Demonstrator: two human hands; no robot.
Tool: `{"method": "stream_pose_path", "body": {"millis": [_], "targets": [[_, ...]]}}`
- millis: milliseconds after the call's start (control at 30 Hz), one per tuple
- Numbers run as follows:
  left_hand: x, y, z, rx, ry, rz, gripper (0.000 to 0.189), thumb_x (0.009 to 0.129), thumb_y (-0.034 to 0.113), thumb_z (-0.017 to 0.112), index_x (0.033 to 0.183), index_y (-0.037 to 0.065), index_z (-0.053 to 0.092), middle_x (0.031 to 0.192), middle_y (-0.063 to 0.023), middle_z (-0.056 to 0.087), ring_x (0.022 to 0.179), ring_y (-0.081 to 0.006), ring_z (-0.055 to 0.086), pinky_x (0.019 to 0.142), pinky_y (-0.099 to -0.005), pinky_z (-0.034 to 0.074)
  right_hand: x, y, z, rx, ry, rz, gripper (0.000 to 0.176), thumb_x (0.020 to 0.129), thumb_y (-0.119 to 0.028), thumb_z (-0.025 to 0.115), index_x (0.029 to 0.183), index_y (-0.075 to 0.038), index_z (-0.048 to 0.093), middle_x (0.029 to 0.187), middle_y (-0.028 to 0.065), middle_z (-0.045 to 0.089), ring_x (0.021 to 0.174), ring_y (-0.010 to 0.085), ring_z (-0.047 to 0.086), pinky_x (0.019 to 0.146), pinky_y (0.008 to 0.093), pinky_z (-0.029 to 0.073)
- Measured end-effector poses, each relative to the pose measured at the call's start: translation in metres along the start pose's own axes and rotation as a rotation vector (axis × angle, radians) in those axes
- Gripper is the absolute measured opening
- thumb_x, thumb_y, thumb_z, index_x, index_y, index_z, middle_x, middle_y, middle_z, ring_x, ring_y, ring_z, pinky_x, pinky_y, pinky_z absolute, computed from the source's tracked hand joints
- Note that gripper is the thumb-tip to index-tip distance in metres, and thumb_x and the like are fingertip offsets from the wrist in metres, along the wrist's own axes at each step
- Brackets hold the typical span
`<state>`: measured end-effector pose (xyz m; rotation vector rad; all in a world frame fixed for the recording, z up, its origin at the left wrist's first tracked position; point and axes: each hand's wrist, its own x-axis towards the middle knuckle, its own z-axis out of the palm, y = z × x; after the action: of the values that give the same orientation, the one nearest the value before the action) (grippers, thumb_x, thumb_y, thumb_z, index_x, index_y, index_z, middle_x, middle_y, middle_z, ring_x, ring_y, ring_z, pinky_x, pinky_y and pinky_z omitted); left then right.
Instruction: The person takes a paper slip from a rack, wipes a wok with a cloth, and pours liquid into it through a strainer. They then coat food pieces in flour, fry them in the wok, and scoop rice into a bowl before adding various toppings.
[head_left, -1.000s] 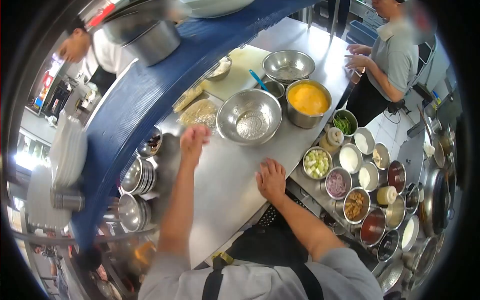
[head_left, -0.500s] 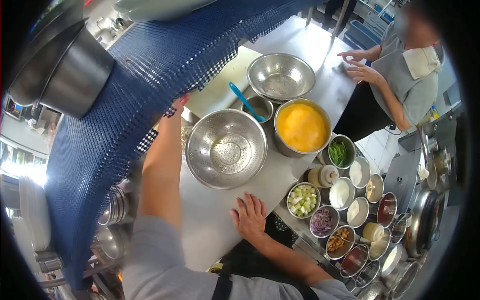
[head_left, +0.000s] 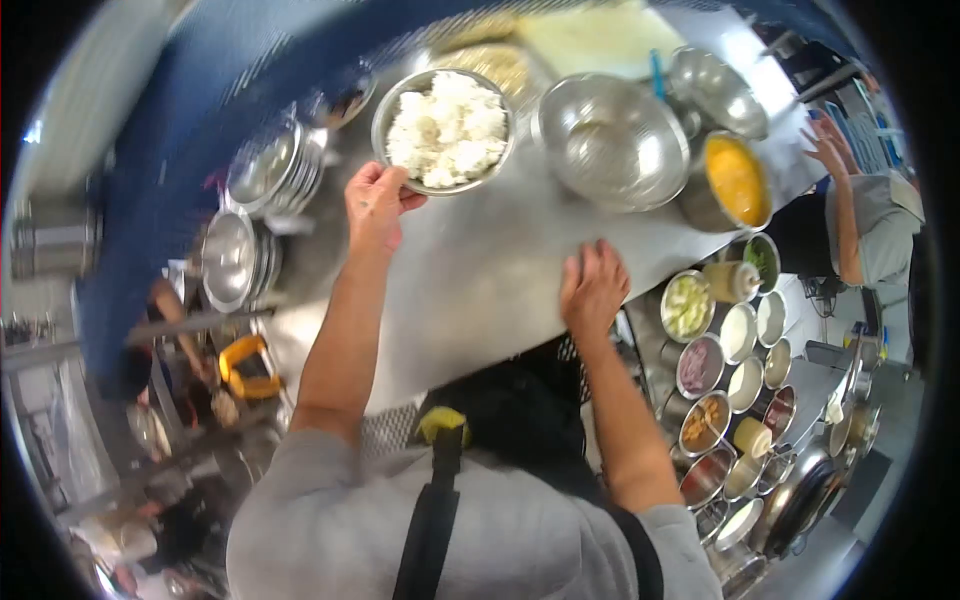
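My left hand (head_left: 378,203) grips the near rim of a metal bowl (head_left: 505,150) heaped with white rice (head_left: 448,128), thumb on top and fingers beneath. Resting on the steel counter (head_left: 470,290), my right hand (head_left: 597,283) lies flat with its fingers stretched out and holds nothing. Beyond it stands a large perforated metal colander (head_left: 612,140). To the right of the colander is a deep metal pot (head_left: 705,208) of yellow-orange liquid (head_left: 738,180).
Small metal containers hold cut pale-green vegetable (head_left: 687,305), sliced purple onion (head_left: 695,365) and other ingredients at right. Stacked metal bowls (head_left: 228,260) stand left. A cutting board (head_left: 590,40) lies at the back. A co-worker (head_left: 880,225) stands far right, hands raised.
My left hand has come out from under the blue mesh with the bowl of rice. My right hand stays on the counter. The view has turned to the left.
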<state>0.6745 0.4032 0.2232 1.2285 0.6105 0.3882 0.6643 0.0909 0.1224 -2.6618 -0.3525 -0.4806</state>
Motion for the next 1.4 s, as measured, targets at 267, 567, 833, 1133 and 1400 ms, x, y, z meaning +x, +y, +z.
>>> {"method": "stream_pose_path", "body": {"millis": [267,567,833,1133,1400], "targets": [[-0.096,-0.054,-0.085,-0.145,0.042,-0.193,0.010,0.089,0.012,0.064,0.088,0.003,0.058,0.081,-0.0083,0.065,0.076,-0.0175,0.068,0.066,-0.0337,0.059,-0.008,-0.004,0.005,-0.051,0.013,-0.025,0.038,0.094,-0.034,0.060,0.122,-0.009,0.062,0.134,0.0141,0.055,0.128,0.0347,0.047,0.108,0.0490,0.032],[-0.148,-0.005,-0.194,0.392,0.301,0.488,0.004,0.096,0.007,0.063,0.099,0.004,0.063,0.102,-0.0074,0.065,0.091,-0.0130,0.061,0.083,-0.0289,0.051,-0.009,-0.002,0.011,-0.047,0.055,-0.017,0.036,0.094,-0.034,0.059,0.119,-0.008,0.065,0.134,0.0141,0.056,0.126,0.0345,0.048,0.108,0.0494,0.032],[-0.152,0.036,-0.227,0.550,0.308,0.735,0.015,0.097,0.017,0.061,0.094,0.002,0.059,0.084,-0.0063,0.061,0.081,-0.0162,0.057,0.073,-0.0308,0.048,-0.013,0.030,0.043,-0.146,0.228,-0.216,0.027,0.091,-0.029,0.060,0.107,-0.007,0.059,0.116,0.0179,0.059,0.109,0.0378,0.055,0.094,0.0566,0.040],[-0.177,-0.075,-0.030,1.136,-0.981,0.670,0.035,0.085,0.023,0.069,0.113,0.004,0.062,0.115,-0.0238,0.064,0.110,-0.0342,0.064,0.093,-0.0434,0.050,-0.166,-0.014,-0.091,0.614,0.063,0.284,0.032,0.093,-0.037,0.062,0.084,-0.006,0.065,0.078,0.0146,0.065,0.073,0.0350,0.063,0.065,0.0434,0.049],[-0.204,-0.145,0.054,1.374,-1.031,1.182,0.054,0.075,0.009,0.065,0.126,-0.005,0.052,0.127,-0.0242,0.055,0.121,-0.0419,0.052,0.104,-0.0485,0.040,-0.575,0.033,-0.088,0.179,-0.189,1.846,0.026,0.079,-0.029,0.065,0.083,-0.005,0.074,0.100,0.0178,0.071,0.097,0.0348,0.069,0.083,0.0453,0.056]]}}
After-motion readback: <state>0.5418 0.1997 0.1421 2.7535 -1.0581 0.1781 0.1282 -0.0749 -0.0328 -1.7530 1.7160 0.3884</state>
